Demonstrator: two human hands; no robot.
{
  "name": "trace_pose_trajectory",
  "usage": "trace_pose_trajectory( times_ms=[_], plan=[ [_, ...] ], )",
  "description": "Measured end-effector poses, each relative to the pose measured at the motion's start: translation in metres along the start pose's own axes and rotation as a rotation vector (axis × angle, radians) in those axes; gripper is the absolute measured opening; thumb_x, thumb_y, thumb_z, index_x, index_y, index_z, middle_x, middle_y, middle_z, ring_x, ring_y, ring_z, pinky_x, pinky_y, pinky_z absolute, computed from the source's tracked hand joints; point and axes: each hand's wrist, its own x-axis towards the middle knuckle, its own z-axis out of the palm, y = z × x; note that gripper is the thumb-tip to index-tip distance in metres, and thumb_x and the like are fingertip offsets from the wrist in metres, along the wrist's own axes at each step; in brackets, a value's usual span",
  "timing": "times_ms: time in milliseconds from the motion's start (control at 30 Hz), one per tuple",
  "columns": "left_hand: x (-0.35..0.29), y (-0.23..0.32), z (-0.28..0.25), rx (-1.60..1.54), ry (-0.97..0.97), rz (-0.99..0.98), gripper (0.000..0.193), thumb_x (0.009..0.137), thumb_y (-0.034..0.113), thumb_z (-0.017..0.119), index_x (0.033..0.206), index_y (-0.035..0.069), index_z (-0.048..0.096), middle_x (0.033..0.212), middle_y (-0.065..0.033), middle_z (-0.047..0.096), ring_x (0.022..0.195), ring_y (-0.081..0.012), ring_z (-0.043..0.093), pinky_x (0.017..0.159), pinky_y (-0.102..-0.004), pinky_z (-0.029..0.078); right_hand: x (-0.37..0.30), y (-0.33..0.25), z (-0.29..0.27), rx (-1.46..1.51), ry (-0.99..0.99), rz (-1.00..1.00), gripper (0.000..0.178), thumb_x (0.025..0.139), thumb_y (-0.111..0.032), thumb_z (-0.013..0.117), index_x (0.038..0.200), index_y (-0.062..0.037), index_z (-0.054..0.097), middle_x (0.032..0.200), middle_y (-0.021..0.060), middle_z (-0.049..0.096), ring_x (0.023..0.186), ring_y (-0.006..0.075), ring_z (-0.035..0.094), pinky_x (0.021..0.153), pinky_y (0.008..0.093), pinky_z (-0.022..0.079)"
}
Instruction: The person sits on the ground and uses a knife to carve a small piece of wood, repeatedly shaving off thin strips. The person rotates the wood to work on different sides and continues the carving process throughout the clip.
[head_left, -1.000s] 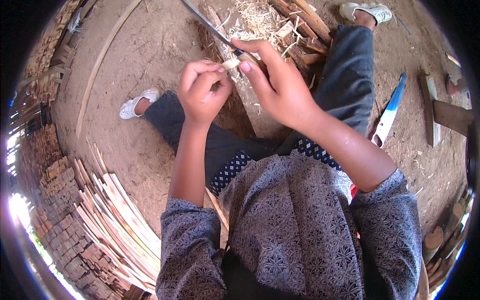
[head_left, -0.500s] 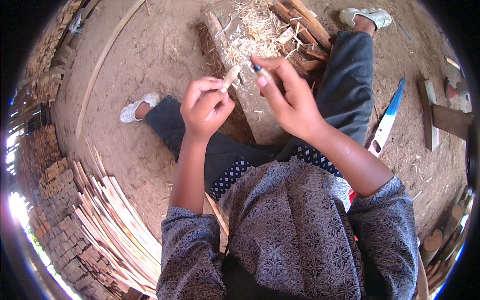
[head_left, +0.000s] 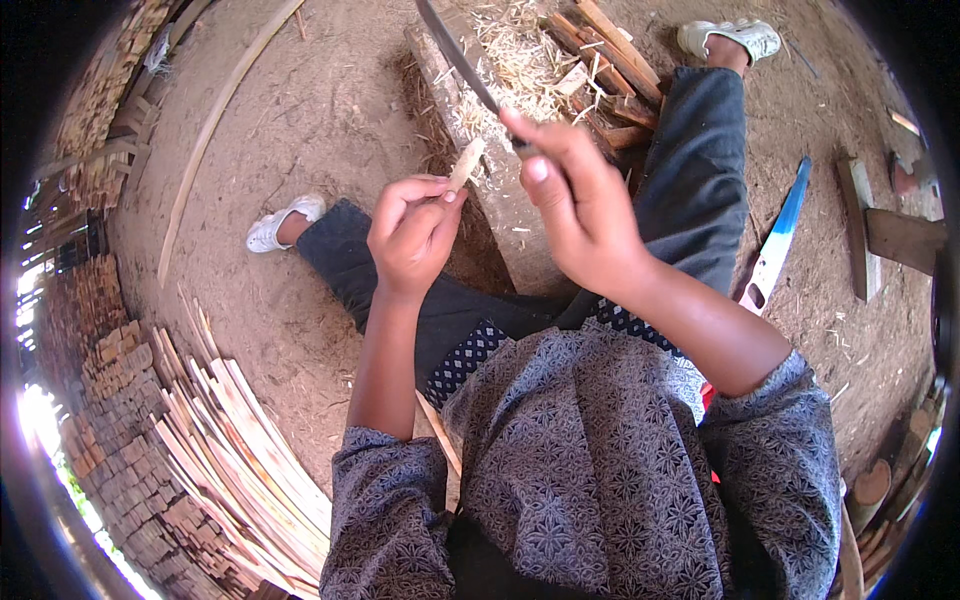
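Apparent whittling: my left hand [head_left: 412, 240] pinches a wood piece [head_left: 466, 166], my right hand [head_left: 588, 212] grips a knife [head_left: 460, 62]; cutting requires contact.

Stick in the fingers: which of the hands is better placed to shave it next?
Probably the right hand: it grips the knife, blade pointing away from the body. The left hand pinches the stick.

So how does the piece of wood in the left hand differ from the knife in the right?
The piece of wood is pale and short; the knife is long and dark-bladed. The wood leans rightward, pinched in the left hand; the knife leans leftward, gripped in the right hand. Both point toward the picture's top.
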Motion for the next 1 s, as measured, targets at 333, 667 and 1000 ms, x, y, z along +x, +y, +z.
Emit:
trace_pose_trajectory(
  times_ms=[333, 667, 1000],
  plan=[
    [0.003, 0.002, 0.006, 0.008, 0.001, 0.002, 0.020, 0.080, -0.011, 0.085, 0.082, 0.000, 0.068, 0.097, -0.0109, 0.067, 0.091, -0.0243, 0.074, 0.072, -0.0312, 0.062, 0.003, 0.000, -0.006, -0.032, -0.131, 0.304, 0.041, 0.108, -0.014, 0.055, 0.149, -0.0174, 0.051, 0.089, 0.0213, 0.070, 0.074, 0.0317, 0.071, 0.075, 0.0388, 0.056],
    [0.012, -0.002, 0.007, 0.068, 0.062, 0.019, 0.020, 0.079, -0.009, 0.086, 0.080, 0.000, 0.069, 0.096, -0.0102, 0.065, 0.086, -0.0236, 0.073, 0.070, -0.0303, 0.060, 0.001, 0.023, 0.009, 0.026, -0.175, 0.209, 0.035, 0.111, -0.018, 0.053, 0.144, -0.0097, 0.057, 0.099, 0.0151, 0.070, 0.089, 0.0285, 0.070, 0.082, 0.0376, 0.055],
    [0.011, -0.009, 0.005, 0.091, 0.062, 0.011, 0.022, 0.077, -0.009, 0.087, 0.083, 0.001, 0.069, 0.095, -0.0100, 0.067, 0.088, -0.0245, 0.073, 0.074, -0.0330, 0.060, 0.017, 0.036, 0.002, -0.084, -0.251, 0.090, 0.035, 0.111, -0.020, 0.051, 0.145, -0.0145, 0.057, 0.108, 0.0226, 0.073, 0.094, 0.0378, 0.075, 0.083, 0.0458, 0.058]
  ],
)
